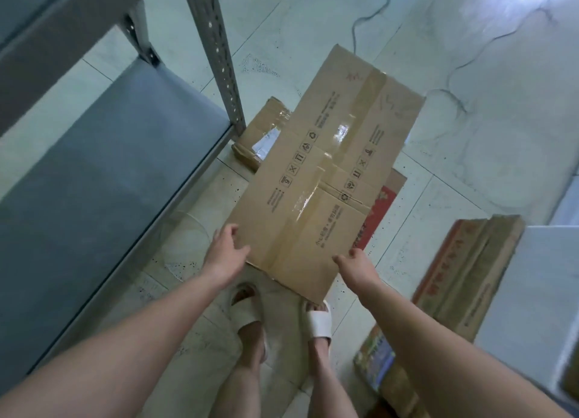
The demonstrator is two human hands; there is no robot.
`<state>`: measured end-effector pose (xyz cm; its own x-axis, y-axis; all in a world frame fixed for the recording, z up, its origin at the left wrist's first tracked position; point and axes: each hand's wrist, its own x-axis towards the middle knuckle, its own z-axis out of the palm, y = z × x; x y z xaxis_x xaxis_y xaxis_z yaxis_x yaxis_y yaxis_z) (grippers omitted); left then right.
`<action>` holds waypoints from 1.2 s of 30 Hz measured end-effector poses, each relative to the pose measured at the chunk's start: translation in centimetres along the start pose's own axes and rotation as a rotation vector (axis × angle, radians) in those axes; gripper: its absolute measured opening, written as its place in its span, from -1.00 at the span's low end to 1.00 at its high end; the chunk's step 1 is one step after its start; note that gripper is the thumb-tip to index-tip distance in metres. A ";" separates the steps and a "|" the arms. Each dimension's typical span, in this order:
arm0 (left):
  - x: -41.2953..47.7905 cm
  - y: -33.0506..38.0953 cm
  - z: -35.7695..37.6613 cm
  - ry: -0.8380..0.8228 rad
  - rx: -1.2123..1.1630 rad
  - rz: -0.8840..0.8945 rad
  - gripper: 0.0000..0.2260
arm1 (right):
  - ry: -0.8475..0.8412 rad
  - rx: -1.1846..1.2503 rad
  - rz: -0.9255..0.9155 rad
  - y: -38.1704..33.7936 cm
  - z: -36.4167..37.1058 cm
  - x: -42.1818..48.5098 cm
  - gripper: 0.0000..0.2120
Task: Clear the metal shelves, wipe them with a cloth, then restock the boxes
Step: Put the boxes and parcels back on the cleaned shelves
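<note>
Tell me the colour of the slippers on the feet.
White open-toed slide slippers, seen in the head view.

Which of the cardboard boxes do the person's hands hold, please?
The large taped brown box, gripped at its near edge by the left hand and right hand; the red-printed box and the small brown box beneath lie untouched.

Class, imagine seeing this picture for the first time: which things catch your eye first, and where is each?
A large taped cardboard box fills the centre, gripped at its near edge by the left hand and right hand. The grey metal shelf runs along the left, and more boxes lie on the tiled floor at right.
</note>
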<state>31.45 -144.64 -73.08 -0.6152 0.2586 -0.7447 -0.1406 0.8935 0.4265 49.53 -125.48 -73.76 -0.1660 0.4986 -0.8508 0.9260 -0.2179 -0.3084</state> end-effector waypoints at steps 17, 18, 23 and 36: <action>9.4 -4.0 2.7 0.019 0.101 -0.078 -0.07 | 0.096 0.439 0.207 4.0 3.0 11.2 -0.10; 8.1 -3.7 2.4 0.019 0.121 -0.054 -0.14 | 0.097 0.435 0.196 4.1 2.2 10.1 -0.09; 0.7 -2.4 0.9 -0.021 0.029 -0.027 -0.23 | 0.041 0.438 0.176 3.6 -2.1 3.2 -0.26; -13.5 -8.6 -2.1 0.087 -0.080 0.002 -0.06 | 0.211 0.336 0.000 5.6 -1.0 -11.0 -0.22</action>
<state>39.34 -156.53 -65.63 -0.6799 0.2248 -0.6980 -0.1987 0.8598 0.4704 56.87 -131.33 -65.64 -0.0604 0.6526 -0.7553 0.7577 -0.4626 -0.4603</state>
